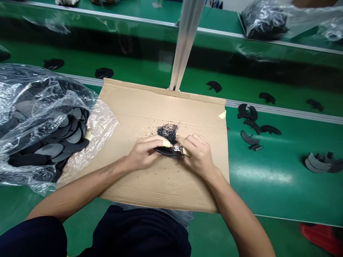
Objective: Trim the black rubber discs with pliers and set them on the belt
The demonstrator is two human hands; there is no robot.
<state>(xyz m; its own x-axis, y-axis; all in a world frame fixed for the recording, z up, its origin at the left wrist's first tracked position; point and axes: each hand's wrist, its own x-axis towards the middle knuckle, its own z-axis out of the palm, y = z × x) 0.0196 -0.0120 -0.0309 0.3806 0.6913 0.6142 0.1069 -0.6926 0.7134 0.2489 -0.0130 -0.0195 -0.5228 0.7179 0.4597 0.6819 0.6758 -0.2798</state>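
My left hand (146, 150) is closed on the left end of a thin black disc-like part (169, 153), its thumb wrapped in pale yellow tape. A small metal cutting tool, which looks like nippers (178, 148), sits in my right hand (197, 151). Its metal head meets the black part's upper edge, close to my left thumb. Most of the tool's handle is hidden by my right fingers. Just beyond both hands, a heap of tiny black scraps (167, 132) lies on a brown cardboard sheet (128, 100), with stray bits scattered around.
At left, a clear plastic bag (48, 85) spills dark flat discs (50, 150) onto the cardboard's edge. Curved black pieces (250, 125) and a grey-black stack (318, 163) lie on the green table (262, 192) at right. A metal post (184, 46) rises behind the cardboard.
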